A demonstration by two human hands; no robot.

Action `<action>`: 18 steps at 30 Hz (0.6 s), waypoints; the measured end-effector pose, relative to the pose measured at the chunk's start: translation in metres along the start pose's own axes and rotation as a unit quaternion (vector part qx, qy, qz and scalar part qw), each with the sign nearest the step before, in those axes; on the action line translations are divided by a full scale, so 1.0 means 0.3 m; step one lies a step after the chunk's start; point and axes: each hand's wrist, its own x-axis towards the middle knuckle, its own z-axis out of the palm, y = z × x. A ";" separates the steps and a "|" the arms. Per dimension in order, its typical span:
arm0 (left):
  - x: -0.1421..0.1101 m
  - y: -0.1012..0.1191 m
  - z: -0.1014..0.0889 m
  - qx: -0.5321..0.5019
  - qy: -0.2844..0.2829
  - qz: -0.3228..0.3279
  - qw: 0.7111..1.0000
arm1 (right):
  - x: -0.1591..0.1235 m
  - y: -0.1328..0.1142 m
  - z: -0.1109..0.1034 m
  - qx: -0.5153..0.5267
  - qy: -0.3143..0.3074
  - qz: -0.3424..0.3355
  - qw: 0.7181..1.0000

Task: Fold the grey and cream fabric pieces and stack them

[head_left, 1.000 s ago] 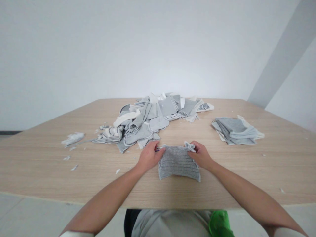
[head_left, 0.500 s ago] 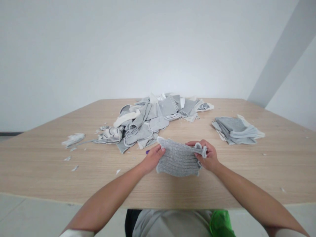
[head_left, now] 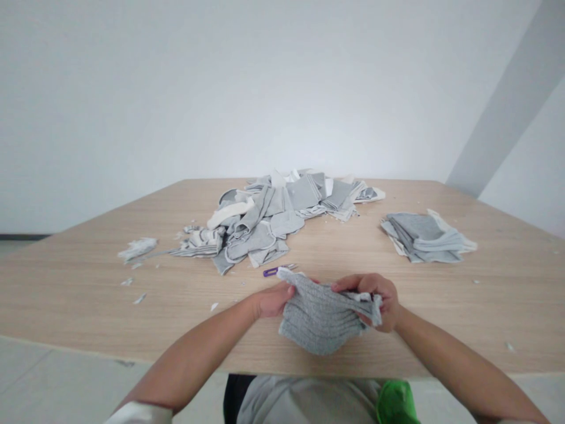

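Note:
A grey ribbed piece of knit fabric [head_left: 324, 318] with pale frayed edges is stretched between my hands above the near part of the table. My left hand [head_left: 276, 298] pinches its left edge, thumb on top and fingers underneath. At the other end my right hand [head_left: 375, 297] grips the bunched upper right corner, its fingers partly behind the cloth. Just beyond the fabric's upper left corner lies a pair of purple-handled thread snips [head_left: 278, 270], partly covered by that corner.
A loose heap of grey and white fabric pieces [head_left: 260, 229] spreads across the table's far middle. To the right sits a smaller stack of grey cloths [head_left: 421, 235]. Pale thread scraps [head_left: 138, 249] lie at left on the wooden table [head_left: 88, 294]. Something green [head_left: 397, 400] shows by my lap.
Both hands have come down and closer to me with the fabric, which now sags more in the middle. The purple snips, mostly hidden before, now show.

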 end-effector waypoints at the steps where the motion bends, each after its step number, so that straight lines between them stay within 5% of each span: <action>1: 0.003 -0.006 0.000 -0.022 -0.017 -0.003 1.000 | 0.004 -0.008 0.012 0.018 -0.017 -0.021 0.999; 9: 0.018 0.009 0.020 -0.037 -0.046 0.017 0.998 | 0.021 -0.025 0.050 0.068 -0.051 -0.060 0.995; 13: 0.009 0.049 0.034 0.005 0.014 0.053 0.998 | 0.012 -0.015 0.022 0.009 -0.050 -0.028 0.998; 18: -0.003 0.068 0.040 -0.008 0.157 0.088 0.984 | 0.003 0.024 -0.014 -0.074 0.019 -0.006 0.997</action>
